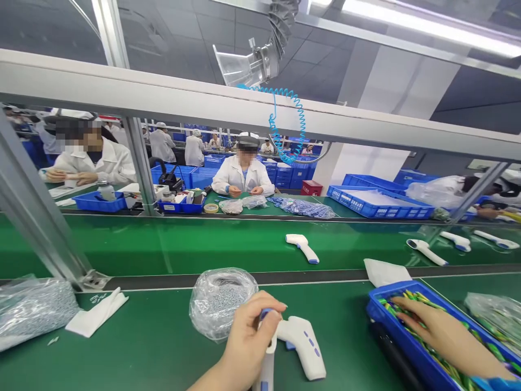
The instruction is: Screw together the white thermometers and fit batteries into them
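Observation:
My left hand is closed round the top of a white thermometer-like device with a small blue part, held upright over the green table near the bottom centre. Just right of it, a second white device with blue buttons lies on the table. My right hand reaches into a blue bin of green and yellow battery-like cells, its fingers apart among them. Whether those fingertips touch a cell is unclear. Behind my left hand sits an open plastic bag of small grey parts.
Beyond the table runs a green conveyor carrying several white devices. A larger bag and a folded white cloth lie at left. A metal post stands at left. Across the conveyor, a person sits with both hands over small parts.

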A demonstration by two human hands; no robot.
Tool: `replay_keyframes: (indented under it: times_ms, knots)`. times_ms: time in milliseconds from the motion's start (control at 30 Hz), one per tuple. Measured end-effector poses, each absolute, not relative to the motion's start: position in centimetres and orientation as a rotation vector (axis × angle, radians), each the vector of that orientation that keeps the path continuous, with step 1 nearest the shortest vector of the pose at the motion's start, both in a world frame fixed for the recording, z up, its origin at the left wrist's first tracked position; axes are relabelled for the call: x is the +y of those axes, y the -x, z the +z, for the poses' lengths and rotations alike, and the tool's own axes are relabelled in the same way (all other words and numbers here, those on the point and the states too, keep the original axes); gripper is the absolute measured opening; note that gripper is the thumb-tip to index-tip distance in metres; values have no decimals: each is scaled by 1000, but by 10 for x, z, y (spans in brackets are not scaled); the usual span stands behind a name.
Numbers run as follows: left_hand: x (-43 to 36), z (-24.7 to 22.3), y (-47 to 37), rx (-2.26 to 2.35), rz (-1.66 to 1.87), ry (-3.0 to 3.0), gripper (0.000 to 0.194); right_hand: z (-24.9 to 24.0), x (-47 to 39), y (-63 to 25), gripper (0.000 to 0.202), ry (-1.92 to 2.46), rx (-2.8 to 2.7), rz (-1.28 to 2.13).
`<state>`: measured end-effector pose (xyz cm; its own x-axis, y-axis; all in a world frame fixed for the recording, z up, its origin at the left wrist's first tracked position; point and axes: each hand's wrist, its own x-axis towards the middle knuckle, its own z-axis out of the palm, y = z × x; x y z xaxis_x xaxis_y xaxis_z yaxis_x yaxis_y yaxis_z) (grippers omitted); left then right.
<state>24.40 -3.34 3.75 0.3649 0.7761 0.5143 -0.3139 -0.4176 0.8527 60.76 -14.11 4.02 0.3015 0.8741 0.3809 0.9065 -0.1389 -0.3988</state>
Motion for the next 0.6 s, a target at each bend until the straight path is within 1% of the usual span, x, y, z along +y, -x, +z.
replay_keyframes:
  times_ms: [133,233,333,400,500,600]
  knots:
    - [-40,46,-248,537,1148,-1269,43,52,-122,-552,36,1874,-1668,13]
    - [-44,43,-253,520,1032,-1191,52,59,-109,-489,30,1685,-1743,121]
    - [-43,37,-253,477,1010,-1184,55,71,-99,-430,16,1388,-1780,204]
    - [-42,35,-250,479,1033,-1211,55,81,-92,-402,10,1246,-1833,262]
    - [-40,34,-244,494,1050,-1274,56,92,-83,-380,18,1147,-1941,381]
    - [-40,37,-240,478,1037,-1307,53,98,-80,-374,25,1154,-2012,438]
